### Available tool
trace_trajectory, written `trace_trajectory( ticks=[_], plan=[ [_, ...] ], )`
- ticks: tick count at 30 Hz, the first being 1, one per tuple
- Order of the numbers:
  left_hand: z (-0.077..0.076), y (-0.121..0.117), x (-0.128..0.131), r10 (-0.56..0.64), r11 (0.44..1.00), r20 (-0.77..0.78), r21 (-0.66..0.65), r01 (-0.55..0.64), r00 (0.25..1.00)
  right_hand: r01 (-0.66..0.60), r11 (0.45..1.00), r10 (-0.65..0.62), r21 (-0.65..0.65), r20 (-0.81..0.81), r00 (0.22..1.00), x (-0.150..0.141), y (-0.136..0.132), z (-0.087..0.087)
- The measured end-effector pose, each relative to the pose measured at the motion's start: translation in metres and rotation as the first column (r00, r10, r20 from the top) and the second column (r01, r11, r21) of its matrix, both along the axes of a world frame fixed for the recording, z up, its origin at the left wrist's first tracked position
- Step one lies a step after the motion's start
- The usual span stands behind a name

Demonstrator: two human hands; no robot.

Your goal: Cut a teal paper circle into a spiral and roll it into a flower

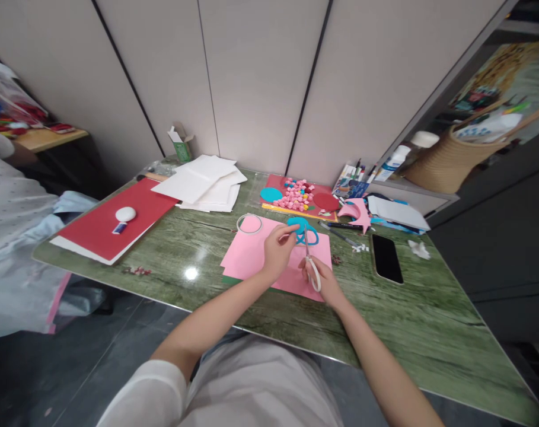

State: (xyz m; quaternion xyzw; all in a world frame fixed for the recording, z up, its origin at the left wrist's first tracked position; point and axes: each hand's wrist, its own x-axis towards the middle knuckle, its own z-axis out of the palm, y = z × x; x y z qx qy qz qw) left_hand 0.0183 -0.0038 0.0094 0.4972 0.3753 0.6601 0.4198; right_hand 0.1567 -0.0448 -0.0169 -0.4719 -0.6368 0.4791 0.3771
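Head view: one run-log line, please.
left hand: pinches blue piece | right hand: white-handled scissors, blades at blue piece | beneath: pink sheet

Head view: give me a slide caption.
Left hand holding a blue cutout, right hand holding scissors, over pink paper.

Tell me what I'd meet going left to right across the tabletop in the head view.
White oval piece, green box, pale ring, white-handled scissors, pink cutout, phone, crumpled white scrap.
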Motion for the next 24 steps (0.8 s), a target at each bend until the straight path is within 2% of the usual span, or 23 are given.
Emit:
trace_trajectory(
  ticks=[24],
  plan=[
    [-0.0018,0.0006,0.0008,-0.024,1.0,-0.043,-0.013,0.023,0.999,0.01,0.998,-0.01,0.064,0.012,1.0,0.0019,0.001,-0.0007]
  ],
)
